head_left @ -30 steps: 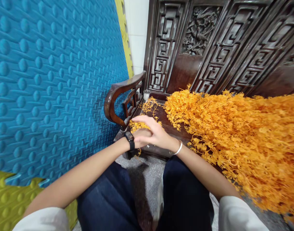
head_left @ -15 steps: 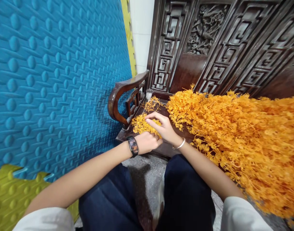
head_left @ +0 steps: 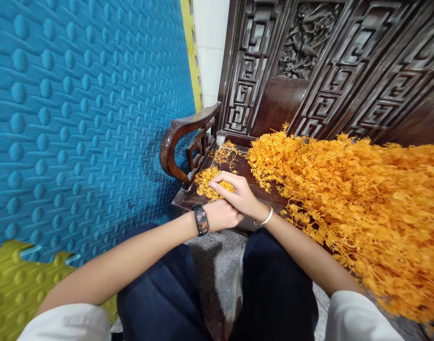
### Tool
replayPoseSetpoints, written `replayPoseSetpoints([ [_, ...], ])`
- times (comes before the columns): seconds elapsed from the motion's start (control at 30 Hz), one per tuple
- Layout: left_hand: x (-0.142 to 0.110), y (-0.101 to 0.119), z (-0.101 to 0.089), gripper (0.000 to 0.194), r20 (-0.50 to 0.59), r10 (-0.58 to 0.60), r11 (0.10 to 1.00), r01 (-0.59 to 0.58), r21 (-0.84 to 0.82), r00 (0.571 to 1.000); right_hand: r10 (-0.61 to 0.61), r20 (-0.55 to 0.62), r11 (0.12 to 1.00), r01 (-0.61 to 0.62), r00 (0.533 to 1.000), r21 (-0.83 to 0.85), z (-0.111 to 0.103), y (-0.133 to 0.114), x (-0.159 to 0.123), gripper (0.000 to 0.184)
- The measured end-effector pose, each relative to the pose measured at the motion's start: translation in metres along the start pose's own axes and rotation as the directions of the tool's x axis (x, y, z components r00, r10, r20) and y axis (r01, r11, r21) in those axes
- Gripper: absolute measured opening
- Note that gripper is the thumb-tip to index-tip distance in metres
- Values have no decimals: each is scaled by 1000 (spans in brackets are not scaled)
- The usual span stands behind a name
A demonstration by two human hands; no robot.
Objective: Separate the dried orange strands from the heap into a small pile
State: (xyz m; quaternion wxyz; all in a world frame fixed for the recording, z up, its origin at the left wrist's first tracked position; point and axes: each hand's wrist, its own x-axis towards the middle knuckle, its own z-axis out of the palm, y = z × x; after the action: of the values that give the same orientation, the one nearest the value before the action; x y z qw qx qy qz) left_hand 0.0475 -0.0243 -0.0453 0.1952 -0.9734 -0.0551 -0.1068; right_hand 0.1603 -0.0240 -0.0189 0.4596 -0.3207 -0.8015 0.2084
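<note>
My left hand (head_left: 224, 215), with a black smart band (head_left: 201, 220) at the wrist, is closed with its fingers curled under. Whatever it may hold is hidden. Across its knuckles lies my right hand (head_left: 240, 194), a pale bangle (head_left: 265, 216) on its wrist. Its thumb and forefinger come together at the tips in a pinch, and anything between them is too small to make out. Just behind the fingers sits a small heap of yellow-orange plastic sprigs (head_left: 203, 181). Farther back are loose, thin orange stems (head_left: 224, 152).
A large pile of orange plastic sprigs (head_left: 358, 203) covers the right side of the dark wooden bench (head_left: 273, 198). The bench has a curved armrest (head_left: 167, 151) on the left and a carved back (head_left: 277, 104). A blue foam mat (head_left: 78, 118) stands at left.
My two hands have come together: the right has moved slightly down and left, the left slightly down and right. The right hand now overlaps the left. The heaps look the same.
</note>
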Motion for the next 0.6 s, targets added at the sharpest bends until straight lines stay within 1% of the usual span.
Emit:
replayPoseSetpoints([
  [0.13,0,4,-2,25,7,12,999,-12,31,1000,-22,4,1000,22,1000,-7,0,0,0,17],
  [0.37,0,7,4,25,-46,28,998,-26,55,999,-33,11,999,33,999,17,-1,-3,-1,16],
  [0.47,-1,8,7,24,-66,23,999,-20,40,998,-37,19,999,37,999,10,0,-4,-1,16],
  [0.53,-1,8,9,24,-57,-6,1000,6,-3,998,-45,32,999,45,998,-4,0,-5,-2,16],
  [0.6,1,9,12,22,-38,-78,994,75,-76,996,-52,54,998,53,997,-15,0,-5,-2,16],
])
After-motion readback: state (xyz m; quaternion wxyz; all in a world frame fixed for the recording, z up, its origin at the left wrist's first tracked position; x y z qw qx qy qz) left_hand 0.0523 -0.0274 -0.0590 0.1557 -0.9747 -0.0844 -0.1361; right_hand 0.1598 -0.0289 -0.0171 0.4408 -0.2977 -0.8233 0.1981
